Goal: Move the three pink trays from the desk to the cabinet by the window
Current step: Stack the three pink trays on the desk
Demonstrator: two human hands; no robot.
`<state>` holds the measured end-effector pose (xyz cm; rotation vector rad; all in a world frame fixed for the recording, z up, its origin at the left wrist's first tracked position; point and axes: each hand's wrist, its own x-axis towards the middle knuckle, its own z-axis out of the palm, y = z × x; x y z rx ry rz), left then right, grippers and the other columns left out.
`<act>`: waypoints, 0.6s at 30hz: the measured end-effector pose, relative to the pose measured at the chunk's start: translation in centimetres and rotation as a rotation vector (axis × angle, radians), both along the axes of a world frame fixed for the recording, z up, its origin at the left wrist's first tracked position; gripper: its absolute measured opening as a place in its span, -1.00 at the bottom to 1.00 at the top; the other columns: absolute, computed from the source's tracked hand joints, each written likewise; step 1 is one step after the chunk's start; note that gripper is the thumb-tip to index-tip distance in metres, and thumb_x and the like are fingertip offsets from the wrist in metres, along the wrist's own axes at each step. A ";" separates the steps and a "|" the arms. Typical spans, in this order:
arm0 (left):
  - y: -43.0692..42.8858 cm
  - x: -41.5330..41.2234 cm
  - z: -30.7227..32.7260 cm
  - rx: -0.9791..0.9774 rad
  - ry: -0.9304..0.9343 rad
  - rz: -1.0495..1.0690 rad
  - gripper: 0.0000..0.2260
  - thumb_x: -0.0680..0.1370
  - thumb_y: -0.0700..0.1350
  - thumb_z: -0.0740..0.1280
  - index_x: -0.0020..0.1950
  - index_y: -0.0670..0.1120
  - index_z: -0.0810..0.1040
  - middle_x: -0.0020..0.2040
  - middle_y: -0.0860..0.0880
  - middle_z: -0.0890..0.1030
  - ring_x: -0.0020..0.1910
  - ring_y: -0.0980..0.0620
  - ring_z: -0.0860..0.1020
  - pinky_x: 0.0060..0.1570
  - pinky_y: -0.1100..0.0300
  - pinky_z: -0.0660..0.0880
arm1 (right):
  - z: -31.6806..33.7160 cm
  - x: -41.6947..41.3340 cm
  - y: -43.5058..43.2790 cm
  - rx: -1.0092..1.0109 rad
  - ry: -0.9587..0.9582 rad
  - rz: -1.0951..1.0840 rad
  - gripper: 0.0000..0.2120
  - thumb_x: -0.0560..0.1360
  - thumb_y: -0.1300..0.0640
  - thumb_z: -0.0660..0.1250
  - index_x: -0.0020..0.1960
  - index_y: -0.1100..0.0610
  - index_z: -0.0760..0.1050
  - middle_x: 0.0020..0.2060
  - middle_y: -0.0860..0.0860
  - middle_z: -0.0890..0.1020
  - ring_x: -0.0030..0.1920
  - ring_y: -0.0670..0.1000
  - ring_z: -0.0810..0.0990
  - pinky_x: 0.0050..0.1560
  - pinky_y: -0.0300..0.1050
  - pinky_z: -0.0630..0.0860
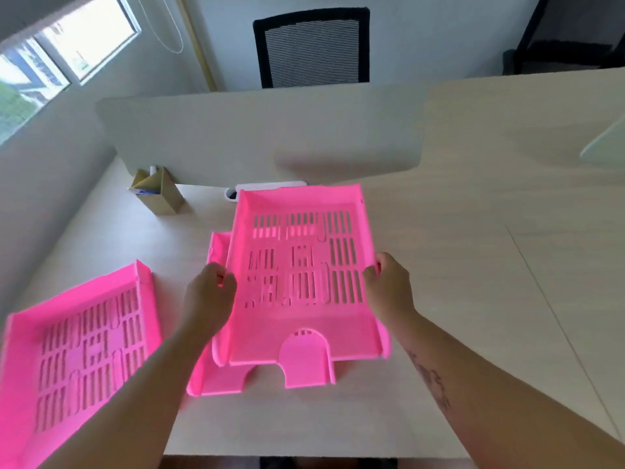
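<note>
Three pink slotted trays are on or over the pale desk [473,265]. The top tray [270,343] is held in the middle, tilted, its far end raised. My left hand [209,299] grips its left side wall and my right hand [389,286] grips its right side wall. A second tray [216,380] lies flat under it, mostly hidden, showing only at its left edge and front. The third tray [30,340] lies flat at the near left of the desk, apart from both hands.
A grey divider screen [257,137] stands across the back of the desk. A cardboard holder [159,194] sits at the back left, a white object [270,187] just behind the held tray. A black mesh chair [311,49] is beyond; the window [50,59] is upper left.
</note>
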<state>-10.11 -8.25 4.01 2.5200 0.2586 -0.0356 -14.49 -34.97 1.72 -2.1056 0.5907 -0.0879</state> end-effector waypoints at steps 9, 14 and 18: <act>7.3 0.3 -3.6 -0.099 0.094 -0.006 -0.79 0.67 -0.13 0.05 -0.01 -0.26 0.35 -0.20 -0.19 0.47 -0.18 -0.20 0.52 -0.19 -0.06 0.53 | -2.4 1.4 8.0 -0.010 0.063 0.038 -0.83 0.62 0.25 0.10 0.04 0.27 0.44 -0.25 0.05 0.50 -0.44 -0.11 0.38 -0.48 -0.29 0.24; 8.6 0.8 -4.6 -0.151 0.175 -0.028 -0.80 0.68 -0.14 0.04 -0.02 -0.24 0.34 -0.22 -0.14 0.46 -0.27 -0.11 0.47 -0.33 0.08 0.41 | -2.7 1.4 9.7 -0.057 0.125 0.029 -0.74 0.66 0.23 0.05 0.25 0.28 0.40 -0.26 -0.01 0.48 -0.47 -0.11 0.40 -0.63 -0.36 0.27; 8.6 0.8 -4.7 -0.227 0.159 -0.024 -0.82 0.68 -0.13 0.05 -0.01 -0.21 0.32 -0.26 -0.07 0.43 -0.34 0.01 0.41 -0.42 0.16 0.30 | -2.9 1.5 10.0 -0.058 0.155 0.020 -0.70 0.67 0.19 0.03 0.32 0.27 0.36 -0.30 -0.03 0.47 -0.48 -0.09 0.38 -0.52 -0.25 0.25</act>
